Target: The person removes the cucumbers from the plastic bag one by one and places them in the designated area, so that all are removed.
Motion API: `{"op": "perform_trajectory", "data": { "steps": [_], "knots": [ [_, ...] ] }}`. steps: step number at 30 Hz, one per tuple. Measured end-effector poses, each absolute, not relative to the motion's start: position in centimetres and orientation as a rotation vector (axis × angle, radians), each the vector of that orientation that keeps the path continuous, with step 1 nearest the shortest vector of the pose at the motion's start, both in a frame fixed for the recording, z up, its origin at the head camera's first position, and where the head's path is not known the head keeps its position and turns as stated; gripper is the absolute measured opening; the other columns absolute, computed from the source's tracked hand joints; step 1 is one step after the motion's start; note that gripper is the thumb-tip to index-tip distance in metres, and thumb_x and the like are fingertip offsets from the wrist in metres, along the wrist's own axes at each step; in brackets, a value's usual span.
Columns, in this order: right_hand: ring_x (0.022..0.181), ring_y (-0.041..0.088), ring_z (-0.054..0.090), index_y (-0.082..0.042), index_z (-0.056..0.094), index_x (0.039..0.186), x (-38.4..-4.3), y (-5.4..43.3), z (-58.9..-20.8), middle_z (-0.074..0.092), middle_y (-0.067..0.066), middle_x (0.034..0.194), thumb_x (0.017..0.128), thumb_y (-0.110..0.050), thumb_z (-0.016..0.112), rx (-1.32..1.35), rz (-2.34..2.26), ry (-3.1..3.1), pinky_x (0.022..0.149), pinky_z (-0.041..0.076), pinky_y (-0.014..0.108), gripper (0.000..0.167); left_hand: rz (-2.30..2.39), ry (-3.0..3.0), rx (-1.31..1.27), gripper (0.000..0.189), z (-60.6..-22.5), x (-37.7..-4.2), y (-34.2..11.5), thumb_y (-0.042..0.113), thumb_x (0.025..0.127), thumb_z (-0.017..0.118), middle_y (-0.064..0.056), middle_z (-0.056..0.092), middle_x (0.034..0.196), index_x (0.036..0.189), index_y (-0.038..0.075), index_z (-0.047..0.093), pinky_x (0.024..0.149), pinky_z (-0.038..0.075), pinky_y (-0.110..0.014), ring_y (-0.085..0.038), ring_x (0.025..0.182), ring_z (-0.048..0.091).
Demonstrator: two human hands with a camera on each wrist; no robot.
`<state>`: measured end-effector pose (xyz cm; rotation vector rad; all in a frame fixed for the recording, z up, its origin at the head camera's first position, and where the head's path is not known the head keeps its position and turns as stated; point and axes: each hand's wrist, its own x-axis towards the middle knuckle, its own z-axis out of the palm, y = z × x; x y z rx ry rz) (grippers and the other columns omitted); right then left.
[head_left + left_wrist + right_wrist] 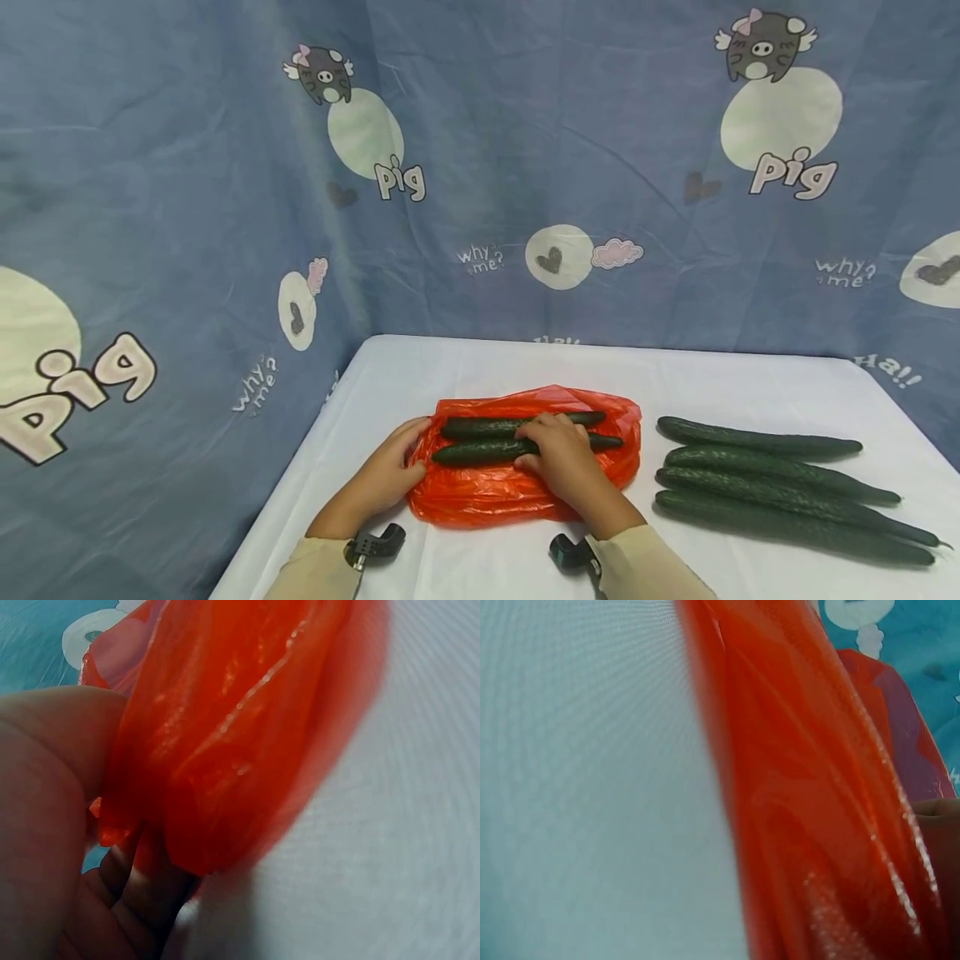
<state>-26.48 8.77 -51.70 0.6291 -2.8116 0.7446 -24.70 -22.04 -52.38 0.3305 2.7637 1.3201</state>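
A red plastic bag [487, 498] lies on the table with two dark green cucumbers in its opening, a rear cucumber [480, 428] and a front cucumber [476, 452]. My left hand [390, 471] grips the bag's left edge; in the left wrist view the thumb [52, 742] is on one side of the crumpled plastic and curled fingers are beneath it. My right hand [562, 458] reaches over the bag from the front and holds the front cucumber near its middle, fingers over it and thumb at its near side. In the right wrist view the bag [802, 787] hides most of that hand.
Several more cucumbers [780, 475] lie side by side at the right of the white-covered table [465, 367]. A blue patterned curtain [480, 167] hangs behind the table and along its left. Each wrist wears a black strapped device [378, 543].
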Motion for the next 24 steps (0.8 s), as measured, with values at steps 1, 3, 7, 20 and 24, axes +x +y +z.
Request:
{"op": "perform_trajectory", "data": {
  "steps": [1,3,7,20,24],
  "knots": [
    [0.111,0.023,0.06,-0.024,0.077,0.114,-26.41,8.81,-51.71,0.071,-0.005,0.112,0.081,-0.036,0.088,0.625,0.745,-2.814,0.088,0.042,0.042,0.037,1.32,2.76,0.322,0.072,-52.37,-24.68,-21.98,-0.001,0.091,0.061,-0.006,0.041,0.165,0.159,0.012,0.044,0.124,0.032,-0.055,-0.031,0.153,0.038],
    [0.113,0.023,0.061,-0.025,0.076,0.116,-26.29,8.87,-51.71,0.071,-0.005,0.115,0.081,-0.037,0.088,0.619,0.75,-2.819,0.088,0.042,0.042,0.039,1.321,2.757,0.309,0.072,-52.36,-24.65,-21.88,-0.001,0.091,0.061,-0.005,0.041,0.165,0.159,0.013,0.044,0.123,0.032,-0.056,-0.032,0.153,0.037],
    [0.116,0.023,0.061,-0.027,0.075,0.119,-26.14,8.92,-51.69,0.072,-0.005,0.12,0.082,-0.039,0.087,0.622,0.742,-2.832,0.091,0.043,0.043,0.04,1.316,2.771,0.31,0.073,-52.3,-24.59,-21.82,-0.002,0.09,0.061,-0.006,0.041,0.165,0.159,0.013,0.045,0.123,0.032,-0.057,-0.032,0.153,0.037],
    [0.106,0.02,0.059,-0.029,0.074,0.123,-26.11,9.48,-51.35,0.068,-0.005,0.111,0.085,-0.041,0.083,0.761,0.634,-2.791,0.088,0.04,0.041,0.041,1.307,2.776,0.342,0.074,-52.55,-24.85,-22.01,-0.001,0.089,0.062,-0.005,0.041,0.165,0.16,0.012,0.044,0.124,0.031,-0.057,-0.031,0.153,0.037],
    [0.103,0.017,0.056,-0.028,0.074,0.122,-26.21,9.56,-51.35,0.065,-0.007,0.106,0.085,-0.041,0.083,0.799,0.64,-2.767,0.086,0.038,0.038,0.04,1.305,2.773,0.343,0.074,-52.5,-24.83,-22.07,-0.001,0.089,0.061,-0.005,0.041,0.165,0.16,0.012,0.043,0.124,0.031,-0.056,-0.03,0.154,0.036]
  ]
}}
